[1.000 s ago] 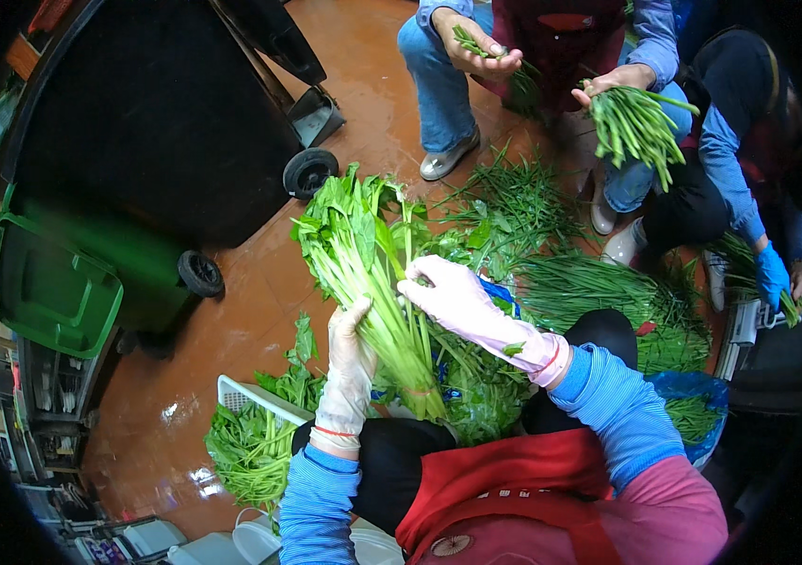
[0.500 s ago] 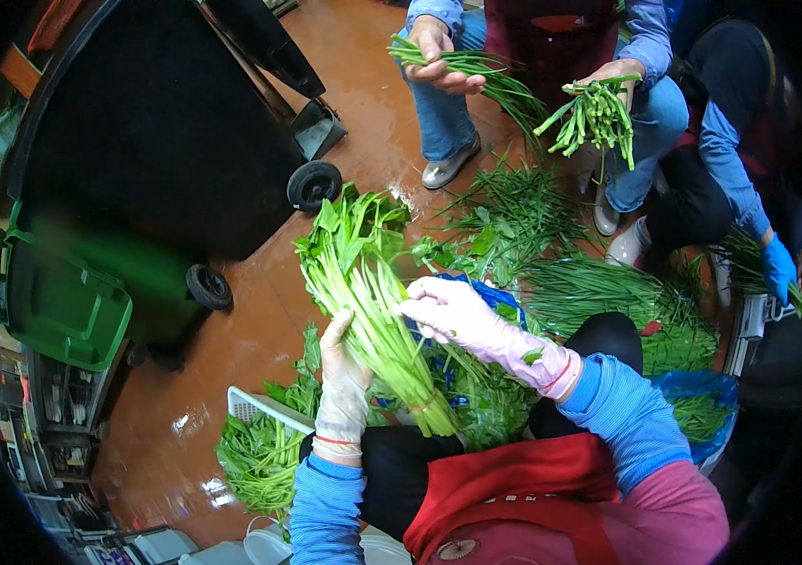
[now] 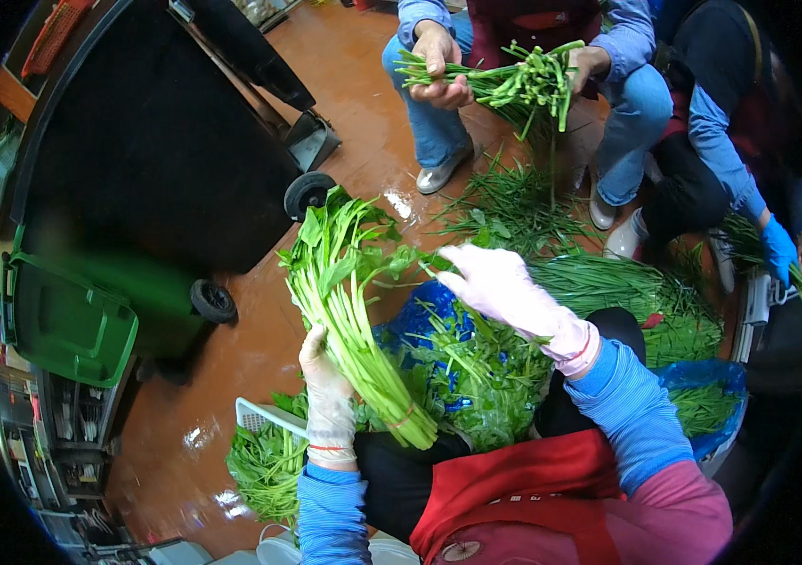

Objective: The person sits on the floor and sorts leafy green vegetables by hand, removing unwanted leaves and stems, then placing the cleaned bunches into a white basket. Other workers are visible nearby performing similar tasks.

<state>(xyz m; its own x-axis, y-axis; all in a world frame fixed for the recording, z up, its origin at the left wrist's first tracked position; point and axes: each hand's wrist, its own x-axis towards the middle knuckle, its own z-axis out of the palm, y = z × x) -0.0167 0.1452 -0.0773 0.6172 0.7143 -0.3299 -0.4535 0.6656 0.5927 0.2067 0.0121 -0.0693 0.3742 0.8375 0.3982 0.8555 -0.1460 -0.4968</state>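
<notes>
A long bunch of leafy greens (image 3: 352,315) leans across my lap, leaves at the far end and pale cut stems nearest me. A thin red band circles it close to the stem ends. My left hand (image 3: 327,386), in a whitish glove, grips the bunch from its left side, its fingers partly hidden behind the stems. Right of the leaves, my right hand (image 3: 514,292), in a pale pink glove, pinches a thin leafy stem (image 3: 399,260) that stretches out from the bunch. Beneath that hand, loose greens (image 3: 486,377) lie on blue plastic (image 3: 396,331).
More greens (image 3: 264,471) fill a white basket (image 3: 269,414) at my left. Chives (image 3: 599,287) spread over the floor at right, beside a blue bag (image 3: 738,377). Opposite, a person holds green stalks (image 3: 533,83); another wears a blue glove (image 3: 777,250). Wheeled bins (image 3: 156,141) stand far left.
My right hand has moved up and a little right, drawing a leafy stem away from the bunch. Across from me, the person has brought two handfuls of stalks together.
</notes>
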